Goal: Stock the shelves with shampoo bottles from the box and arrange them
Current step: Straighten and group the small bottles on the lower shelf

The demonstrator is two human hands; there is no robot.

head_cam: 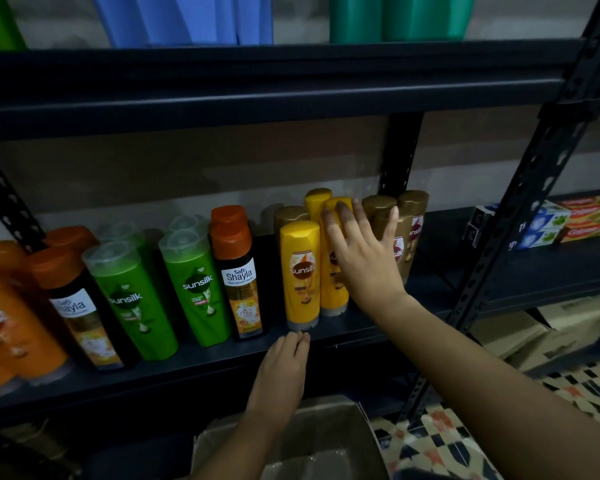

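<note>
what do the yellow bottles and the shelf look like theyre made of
Yellow bottles: likely glossy plastic, from the smooth moulded body, soft sheen and flip cap. Shelf: probably dark painted metal with a matte finish, given its thin edge and punched uprights.

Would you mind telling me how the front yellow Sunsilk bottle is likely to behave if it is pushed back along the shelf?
The front yellow Sunsilk bottle is tall and narrow, standing cap-down on a small base, so a high push would probably tip it. Its glossy plastic looks rigid and likely slides easily. The left hand by its base suggests low pushes are safer.
</note>
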